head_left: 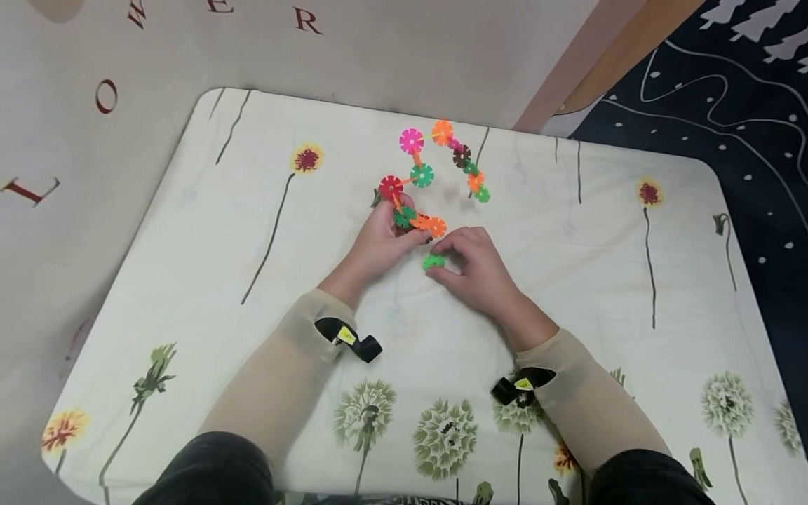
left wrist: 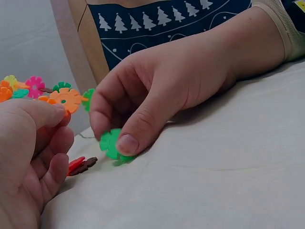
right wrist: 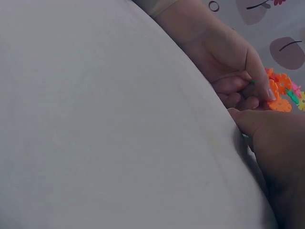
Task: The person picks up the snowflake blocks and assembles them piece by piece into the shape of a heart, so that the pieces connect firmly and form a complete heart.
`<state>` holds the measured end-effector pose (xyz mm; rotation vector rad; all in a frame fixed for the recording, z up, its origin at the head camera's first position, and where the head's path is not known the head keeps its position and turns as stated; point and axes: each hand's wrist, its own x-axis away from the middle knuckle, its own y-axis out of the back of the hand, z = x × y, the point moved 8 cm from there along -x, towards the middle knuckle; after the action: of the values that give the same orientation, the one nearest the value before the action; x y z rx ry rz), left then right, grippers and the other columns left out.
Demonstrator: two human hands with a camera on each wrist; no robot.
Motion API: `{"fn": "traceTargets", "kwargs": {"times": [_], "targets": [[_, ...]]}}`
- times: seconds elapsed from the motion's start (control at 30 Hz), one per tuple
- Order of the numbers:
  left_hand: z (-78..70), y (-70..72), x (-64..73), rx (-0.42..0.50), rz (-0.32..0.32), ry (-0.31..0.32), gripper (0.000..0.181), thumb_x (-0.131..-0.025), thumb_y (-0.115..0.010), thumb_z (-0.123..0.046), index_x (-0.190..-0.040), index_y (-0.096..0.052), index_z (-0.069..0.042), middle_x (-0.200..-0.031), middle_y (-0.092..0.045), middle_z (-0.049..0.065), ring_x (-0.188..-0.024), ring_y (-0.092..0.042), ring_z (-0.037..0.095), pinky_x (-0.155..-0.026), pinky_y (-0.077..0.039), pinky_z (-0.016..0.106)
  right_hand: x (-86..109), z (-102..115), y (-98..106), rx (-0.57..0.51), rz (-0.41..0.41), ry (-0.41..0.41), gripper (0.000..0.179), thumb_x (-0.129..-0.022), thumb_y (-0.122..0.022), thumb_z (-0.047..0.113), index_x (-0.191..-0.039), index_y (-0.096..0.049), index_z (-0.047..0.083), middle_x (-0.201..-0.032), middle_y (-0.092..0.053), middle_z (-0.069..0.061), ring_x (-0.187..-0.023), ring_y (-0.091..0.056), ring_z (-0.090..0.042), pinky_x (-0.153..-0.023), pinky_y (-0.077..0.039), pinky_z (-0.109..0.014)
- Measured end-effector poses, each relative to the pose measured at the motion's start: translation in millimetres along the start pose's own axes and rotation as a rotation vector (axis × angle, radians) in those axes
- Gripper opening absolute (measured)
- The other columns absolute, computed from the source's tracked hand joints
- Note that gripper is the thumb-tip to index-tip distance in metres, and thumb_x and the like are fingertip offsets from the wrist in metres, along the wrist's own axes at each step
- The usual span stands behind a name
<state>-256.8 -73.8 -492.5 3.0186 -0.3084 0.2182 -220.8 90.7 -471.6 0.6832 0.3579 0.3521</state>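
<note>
A chain of notched plastic discs [head_left: 421,175] in pink, orange, green, red and brown curves above the table's far half. My left hand [head_left: 381,235] grips its near end, thumb by an orange disc [left wrist: 66,99]. Close to it on the right, my right hand [head_left: 476,270] pinches a loose light green disc [left wrist: 110,143] between thumb and fingers, low over the tablecloth. A brown disc [left wrist: 86,165] and a red one lie on the cloth between the hands in the left wrist view. In the right wrist view the green disc is mostly hidden behind my right hand [right wrist: 281,143].
The tablecloth [head_left: 536,210] is white with printed flowers and dandelions. A pale wall with letters [head_left: 379,63] borders the far edge and the left side. Dark fabric with white trees [head_left: 713,105] hangs past the right edge. Both wrists wear small black cameras [head_left: 347,338].
</note>
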Motion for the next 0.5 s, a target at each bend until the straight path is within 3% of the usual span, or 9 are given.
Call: {"fn": "traceTargets", "kwargs": {"times": [0.13,0.27,0.37,0.5], "targets": [[-0.3,0.4,0.5,0.015,0.003,-0.006,0.048,-0.096,-0.08,-0.011,-0.132,-0.049,-0.008,-0.122,-0.055,0.007,-0.111,-0.054,0.02,-0.096,-0.048,0.033,3.0,-5.6,7.9,-0.133,-0.107,-0.072,0.017,-0.09,-0.086,0.005,-0.099,-0.072,0.006,-0.095,-0.07,-0.005,-0.089,-0.059,-0.021,-0.081,-0.049,-0.03],[1.3,0.2,0.6,0.015,0.006,0.017,0.049,-0.096,-0.08,-0.012,-0.134,-0.049,-0.006,-0.127,-0.056,0.006,-0.114,-0.055,0.02,-0.101,-0.049,0.035,5.5,-11.0,19.2,-0.254,-0.269,-0.107,0.015,-0.091,-0.083,-0.001,-0.097,-0.069,0.001,-0.087,-0.07,-0.009,-0.073,-0.058,-0.017,-0.068,-0.048,-0.022],[2.3,-0.2,0.4,0.012,0.007,0.027,0.049,-0.096,-0.081,-0.012,-0.134,-0.049,-0.008,-0.128,-0.056,0.006,-0.114,-0.055,0.02,-0.101,-0.05,0.035,6.5,-13.0,25.2,-0.338,-0.367,-0.093,0.013,-0.093,-0.079,-0.006,-0.101,-0.067,-0.006,-0.09,-0.07,-0.017,-0.076,-0.06,-0.015,-0.069,-0.05,-0.021],[2.1,-0.6,-0.2,-0.001,0.006,0.013,0.048,-0.095,-0.081,-0.011,-0.132,-0.05,-0.008,-0.124,-0.057,0.007,-0.111,-0.055,0.021,-0.097,-0.049,0.034,6.7,-13.4,28.0,-0.428,-0.418,-0.065,0.013,-0.096,-0.072,-0.011,-0.107,-0.066,-0.011,-0.095,-0.071,-0.025,-0.084,-0.066,-0.014,-0.075,-0.054,-0.022]]}}
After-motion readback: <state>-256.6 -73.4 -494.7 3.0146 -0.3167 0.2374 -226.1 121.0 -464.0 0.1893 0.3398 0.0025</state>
